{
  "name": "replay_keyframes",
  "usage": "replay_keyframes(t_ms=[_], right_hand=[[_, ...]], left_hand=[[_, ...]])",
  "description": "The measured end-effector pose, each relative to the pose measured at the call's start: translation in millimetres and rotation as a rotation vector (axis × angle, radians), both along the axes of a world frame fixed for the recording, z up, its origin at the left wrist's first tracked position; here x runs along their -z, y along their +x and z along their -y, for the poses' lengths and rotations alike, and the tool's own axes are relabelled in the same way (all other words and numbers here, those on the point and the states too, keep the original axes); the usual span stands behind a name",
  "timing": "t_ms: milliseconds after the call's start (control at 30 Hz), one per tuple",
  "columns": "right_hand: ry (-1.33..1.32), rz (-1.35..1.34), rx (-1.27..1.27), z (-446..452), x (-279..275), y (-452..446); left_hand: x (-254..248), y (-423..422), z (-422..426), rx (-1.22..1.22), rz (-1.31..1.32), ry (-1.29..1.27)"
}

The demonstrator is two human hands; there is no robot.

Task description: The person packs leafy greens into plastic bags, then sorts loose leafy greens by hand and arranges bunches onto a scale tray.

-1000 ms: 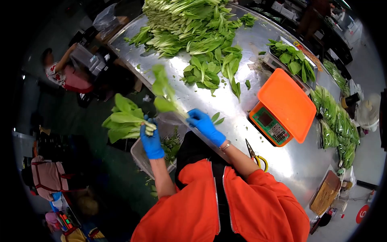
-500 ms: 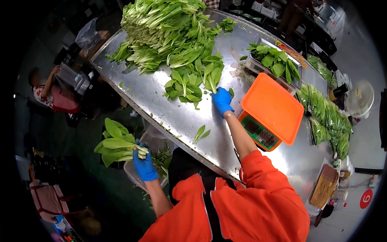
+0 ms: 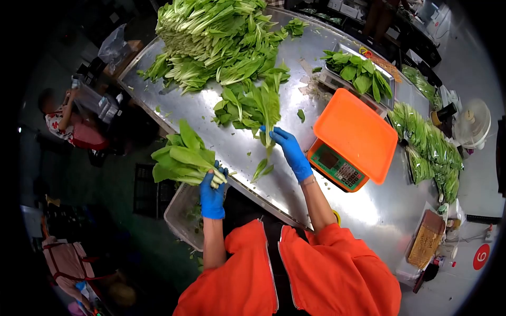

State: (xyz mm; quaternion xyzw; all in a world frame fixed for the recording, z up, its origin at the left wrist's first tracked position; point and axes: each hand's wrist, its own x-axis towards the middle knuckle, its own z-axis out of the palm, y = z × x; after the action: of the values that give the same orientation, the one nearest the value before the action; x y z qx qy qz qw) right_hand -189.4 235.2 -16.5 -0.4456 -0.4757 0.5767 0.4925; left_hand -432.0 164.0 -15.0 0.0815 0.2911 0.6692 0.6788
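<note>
In a blue glove, my left hand (image 3: 213, 196) is closed around the pale stems of a bunch of leafy greens (image 3: 182, 156), held beyond the table's near edge. The leaves point left, away from my fingers. My right hand (image 3: 291, 151), gloved too, grips the stem end of another leafy green (image 3: 269, 108) over the metal table. Loose leaves (image 3: 237, 108) lie just left of it. A big heap of leafy greens (image 3: 211, 42) rises behind them. A small loose sprig (image 3: 260, 169) rests below my right hand.
An orange-topped scale (image 3: 358, 137) stands to the right, with a second scale bearing greens (image 3: 361, 76) behind it. Bagged greens (image 3: 429, 139) lie farther right. Below my left hand is a plastic bin (image 3: 176, 216). Another person (image 3: 74, 116) sits at the left.
My left hand has moved right and up with its bunch, closer to the table edge. My right hand has drawn the leafy green left and toward me, away from the heap.
</note>
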Motion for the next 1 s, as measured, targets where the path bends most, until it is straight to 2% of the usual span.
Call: replay_keyframes(t_ms=[100, 200, 267, 300, 333, 400, 500, 567, 600, 667, 733, 800, 867, 933, 1000], right_hand=[[0.057, -0.075, -0.037, 3, -10, -6], [0.028, -0.150, -0.077, 2, -8, -17], [-0.035, -0.040, 0.030, 2, -9, -26], [0.078, 0.107, 0.119, 3, -14, -33], [0.086, 0.103, 0.109, 3, -20, -38], [0.439, 0.370, 0.239, 9, -34, -48], [0.421, 0.269, 0.191, 15, -44, -64], [0.393, 0.226, 0.097, 23, -53, -76], [0.473, 0.296, 0.106, 28, -53, -85], [0.661, 0.657, 0.074, 35, -52, -96], [0.650, 0.684, 0.021, 42, -60, -99], [0.768, 0.650, 0.021, 48, -70, -98], [0.715, 0.586, 0.012, 55, -70, -102], [0.499, 0.511, 0.010, 57, -64, -105], [0.489, 0.469, 0.043, 58, -62, -108]], left_hand=[[-19, 13, -3, 0.042, -0.009, -0.017], [-9, 12, -8, 0.058, -0.032, 0.001], [-12, 16, -10, 0.035, -0.032, -0.029], [-12, 16, -12, 0.054, -0.024, -0.028], [-13, 17, -11, 0.073, -0.016, -0.032], [-14, 21, -11, 0.035, -0.037, -0.035], [-1, 20, -20, 0.053, 0.001, -0.042], [-7, 27, -21, 0.004, -0.082, -0.088], [-7, 29, -21, -0.017, -0.096, -0.113], [-10, 31, -18, 0.004, -0.189, -0.057], [-21, 32, -14, -0.041, -0.215, -0.128], [-23, 26, -13, -0.061, -0.180, -0.101], [-23, 21, -13, -0.068, -0.142, -0.071], [-19, 19, -15, 0.002, -0.072, -0.006], [-14, 18, -15, 0.017, -0.053, 0.024]])
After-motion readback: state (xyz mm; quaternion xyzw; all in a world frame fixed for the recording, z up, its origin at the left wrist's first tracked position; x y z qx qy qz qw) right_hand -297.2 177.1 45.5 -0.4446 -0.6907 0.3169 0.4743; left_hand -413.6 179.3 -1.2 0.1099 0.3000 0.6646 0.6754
